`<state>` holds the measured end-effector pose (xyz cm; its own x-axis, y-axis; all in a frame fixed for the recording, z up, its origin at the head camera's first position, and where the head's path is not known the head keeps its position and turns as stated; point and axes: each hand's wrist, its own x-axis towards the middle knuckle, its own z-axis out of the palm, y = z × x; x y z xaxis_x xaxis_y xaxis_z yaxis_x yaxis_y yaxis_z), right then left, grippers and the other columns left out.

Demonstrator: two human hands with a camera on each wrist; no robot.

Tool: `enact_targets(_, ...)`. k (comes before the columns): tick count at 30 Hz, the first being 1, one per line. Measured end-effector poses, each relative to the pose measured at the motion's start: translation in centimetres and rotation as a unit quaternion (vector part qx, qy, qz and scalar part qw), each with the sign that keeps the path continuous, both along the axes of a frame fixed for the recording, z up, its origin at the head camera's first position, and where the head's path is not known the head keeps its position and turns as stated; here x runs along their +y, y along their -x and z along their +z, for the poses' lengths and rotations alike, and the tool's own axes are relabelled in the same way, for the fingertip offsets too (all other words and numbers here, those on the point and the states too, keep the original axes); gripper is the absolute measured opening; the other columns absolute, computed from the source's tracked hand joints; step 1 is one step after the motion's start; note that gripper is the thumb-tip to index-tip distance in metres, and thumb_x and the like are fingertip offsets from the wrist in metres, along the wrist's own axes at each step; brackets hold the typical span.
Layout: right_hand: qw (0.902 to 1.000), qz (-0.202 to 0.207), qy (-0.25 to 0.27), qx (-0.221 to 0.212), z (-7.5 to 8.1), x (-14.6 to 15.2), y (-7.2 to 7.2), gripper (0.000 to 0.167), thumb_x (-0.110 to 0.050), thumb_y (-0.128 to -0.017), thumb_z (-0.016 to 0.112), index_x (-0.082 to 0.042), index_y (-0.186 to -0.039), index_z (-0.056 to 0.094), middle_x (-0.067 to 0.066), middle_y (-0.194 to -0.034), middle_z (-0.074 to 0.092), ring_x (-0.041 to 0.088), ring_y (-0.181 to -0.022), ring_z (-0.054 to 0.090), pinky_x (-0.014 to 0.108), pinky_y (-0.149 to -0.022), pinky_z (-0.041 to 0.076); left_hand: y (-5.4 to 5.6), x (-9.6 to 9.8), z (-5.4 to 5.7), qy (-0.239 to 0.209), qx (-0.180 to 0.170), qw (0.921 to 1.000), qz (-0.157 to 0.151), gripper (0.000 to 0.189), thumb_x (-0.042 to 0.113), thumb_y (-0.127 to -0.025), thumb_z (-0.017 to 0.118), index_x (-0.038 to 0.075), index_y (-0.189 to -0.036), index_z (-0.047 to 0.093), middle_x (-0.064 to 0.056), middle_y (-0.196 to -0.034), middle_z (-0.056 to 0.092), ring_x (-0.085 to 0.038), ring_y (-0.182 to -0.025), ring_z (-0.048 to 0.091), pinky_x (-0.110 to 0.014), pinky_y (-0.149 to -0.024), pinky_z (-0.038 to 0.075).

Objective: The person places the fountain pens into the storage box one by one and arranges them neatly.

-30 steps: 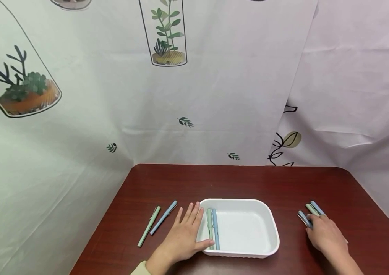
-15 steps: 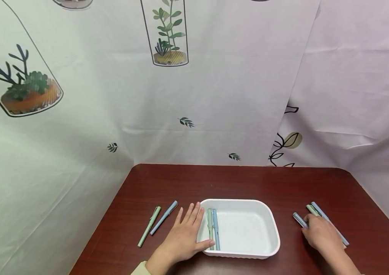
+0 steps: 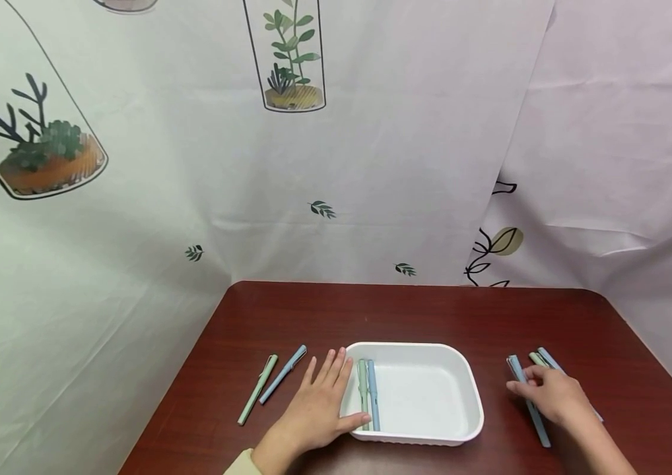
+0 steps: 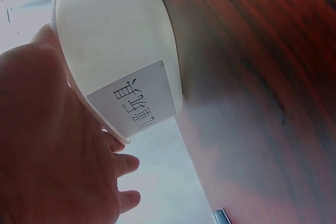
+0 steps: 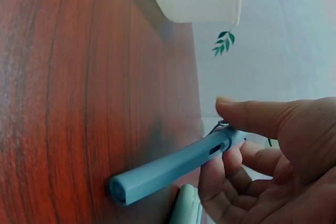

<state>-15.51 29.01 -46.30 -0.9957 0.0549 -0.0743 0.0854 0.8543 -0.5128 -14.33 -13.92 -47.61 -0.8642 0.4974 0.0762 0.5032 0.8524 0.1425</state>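
Note:
My right hand (image 3: pixel 556 394) pinches a blue pen (image 3: pixel 537 421) between thumb and fingers, at the right of the table. In the right wrist view this blue pen (image 5: pixel 170 167) slants, its clip end at the fingertips and its other end near the tabletop. Beside that hand lie a green pen (image 3: pixel 536 358) and another blue pen (image 3: pixel 550 358), partly covered by it. Fingers spread, my left hand (image 3: pixel 319 409) rests on the left rim of a white tray (image 3: pixel 431 396). Inside the tray, a green pen (image 3: pixel 362 382) and a blue pen (image 3: pixel 373 388) lie side by side.
Left of the tray, a green pen (image 3: pixel 257 390) and a blue pen (image 3: pixel 283 375) lie on the dark red wooden table (image 3: pixel 431 310). A white printed cloth (image 3: pixel 371 165) hangs behind the table. The tray's outer wall (image 4: pixel 105 19) bears a printed label (image 4: pixel 134 98).
My right hand has drawn one blue pen leftward, away from the other two, and turned it so most of its length shows. The left hand and tray have stayed put.

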Motion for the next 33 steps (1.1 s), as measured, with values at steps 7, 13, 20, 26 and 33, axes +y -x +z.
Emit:
enact_targets(7, 0.9985, -0.027, 0.047, -0.008, 0.5, -0.1, 0.0, 0.055, -0.052, -0.092, 0.070, -0.002, -0.113, 0.067, 0.018, -0.101, 0.068, 0.020, -0.083, 0.056, 0.032, -0.066, 0.042, 0.0, 0.0, 0.1, 0.001, 0.000, 1.0000, 0.001, 0.099, 0.076, -0.092, 0.044, 0.005, -0.159, 0.029, -0.014, -0.168, 0.020, -0.034, -0.155, 0.018, -0.061, -0.121, 0.016)
enact_targets(13, 0.9909, -0.054, 0.121, -0.026, 0.8, -1.1, -0.1, 0.067, -0.057, -0.097, 0.060, 0.003, -0.128, 0.062, 0.021, -0.108, 0.067, 0.021, -0.083, 0.057, 0.030, -0.063, 0.046, -0.1, -0.1, 0.3, 0.001, 0.001, 1.0000, -0.001, 0.100, 0.079, -0.092, 0.040, 0.005, -0.159, 0.030, -0.015, -0.167, 0.021, -0.035, -0.154, 0.019, -0.061, -0.121, 0.017)
enact_targets(20, 0.9789, -0.059, 0.195, -0.008, 1.0, -2.8, -0.7, 0.053, -0.042, -0.102, 0.059, 0.006, -0.125, 0.060, 0.008, -0.090, 0.066, 0.014, -0.070, 0.064, 0.028, -0.061, 0.049, -0.2, -0.1, 0.2, -0.001, 0.003, 1.0000, 0.000, 0.101, 0.080, -0.092, 0.038, 0.005, -0.159, 0.031, -0.015, -0.167, 0.022, -0.035, -0.154, 0.020, -0.061, -0.121, 0.017)
enact_targets(26, 0.9643, -0.047, 0.259, -0.029, 1.2, -3.5, -0.8, 0.044, -0.029, -0.104, 0.058, 0.008, -0.129, 0.055, 0.012, -0.096, 0.067, 0.018, -0.073, 0.068, 0.030, -0.063, 0.054, -0.2, -0.1, 0.2, -0.006, 0.011, 0.9999, -0.006, 0.101, 0.079, -0.092, 0.039, 0.003, -0.158, 0.032, -0.016, -0.166, 0.025, -0.036, -0.153, 0.022, -0.062, -0.120, 0.019)
enact_targets(33, 0.9558, -0.021, 0.290, -0.044, 1.7, -3.8, -0.8, 0.044, -0.020, -0.106, 0.054, 0.014, -0.134, 0.048, 0.015, -0.100, 0.069, 0.020, -0.080, 0.070, 0.032, -0.070, 0.056, -0.1, -0.1, 0.1, 0.005, 0.007, 1.0000, -0.001, 0.101, 0.081, -0.092, 0.036, 0.005, -0.159, 0.030, -0.015, -0.167, 0.023, -0.034, -0.154, 0.020, -0.060, -0.121, 0.017)
